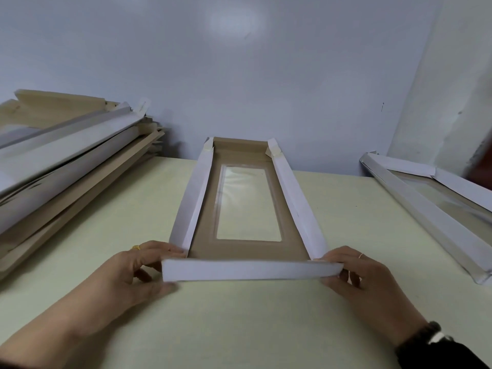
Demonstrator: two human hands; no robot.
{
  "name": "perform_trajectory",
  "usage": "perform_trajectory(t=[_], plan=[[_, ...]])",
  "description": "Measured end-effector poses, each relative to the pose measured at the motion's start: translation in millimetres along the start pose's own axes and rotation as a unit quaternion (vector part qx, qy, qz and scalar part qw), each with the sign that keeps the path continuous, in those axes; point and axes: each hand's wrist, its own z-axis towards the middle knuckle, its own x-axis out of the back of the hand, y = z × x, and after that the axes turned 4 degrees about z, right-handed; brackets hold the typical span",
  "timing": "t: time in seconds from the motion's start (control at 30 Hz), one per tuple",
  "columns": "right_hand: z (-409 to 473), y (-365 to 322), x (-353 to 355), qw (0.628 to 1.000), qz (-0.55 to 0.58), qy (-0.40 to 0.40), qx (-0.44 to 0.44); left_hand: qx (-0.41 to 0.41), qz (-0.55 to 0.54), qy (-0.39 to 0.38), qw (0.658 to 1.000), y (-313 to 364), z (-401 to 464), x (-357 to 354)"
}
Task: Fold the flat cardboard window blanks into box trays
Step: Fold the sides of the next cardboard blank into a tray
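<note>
Table [239,323] top, pale yellow-green, fills most of what you see, and its far edge meets a grey-blue wall [239,62]. You have lots of bare room close to you, in front of your hands and between your arms.

On your left, a big messy stack of flat blanks [66,161] leans up from the table, with its edges sticking out in many ways. It sits near the far left edge, well apart from your work.

In the middle lies the box tray [202,251] you are folding. It runs away from you toward the wall. Its two long white sides are folded up, and its far end stands up too. A clear window [247,203] sits in its brown floor.

On your right, a second tray [431,209] lies near the right edge, apart from yours. There is a strip of bare table on each side of your tray.

Your left hand [143,270] pinches the left end of the near white flap [250,270]. Your right hand [359,272] pinches its right end. Both hands are closed on that flap. The flap is tipped up along the near edge.
</note>
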Motion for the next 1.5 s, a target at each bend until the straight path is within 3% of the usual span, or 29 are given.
perform_trajectory(t=[0.13, 0.33, 0.43, 0.57, 0.67, 0.87, 0.97, 1.1, 1.23, 1.4, 1.5], plan=[[7, 5, -3, 0.997, 0.053, 0.021, -0.046, 0.009, -0.018, 0.091, 0.996, 10, 6, -13], [12, 4, -10, 0.986, 0.126, 0.067, -0.089, 0.083, -0.055, 0.152, 0.983, 8, 12, -23], [14, 5, -12, 0.977, 0.167, 0.092, -0.097, 0.088, -0.013, 0.185, 0.979, 11, 16, -29], [12, 5, -13, 0.99, 0.092, 0.088, -0.063, 0.095, -0.028, 0.203, 0.974, 10, 20, -32], [10, 3, -11, 0.998, 0.006, 0.064, -0.019, 0.084, -0.023, 0.195, 0.977, 11, 19, -32], [10, 4, -13, 0.998, -0.06, 0.018, 0.006, 0.017, 0.092, 0.165, 0.982, 19, 15, -31], [10, 5, -12, 0.994, -0.111, 0.011, 0.015, 0.021, 0.153, 0.147, 0.977, 17, 14, -32], [14, -2, -13, 0.962, -0.239, 0.056, 0.116, -0.027, 0.32, 0.175, 0.931, 24, 14, -32], [17, -8, -16, 0.928, -0.32, 0.078, 0.174, -0.064, 0.43, 0.149, 0.888, 41, 15, -37], [18, -29, -39, 0.912, -0.326, 0.013, 0.248, -0.133, 0.39, 0.041, 0.91, 65, 22, -69], [21, -26, -40, 0.952, -0.231, -0.057, 0.193, -0.121, 0.344, 0.025, 0.931, 61, 25, -74]])
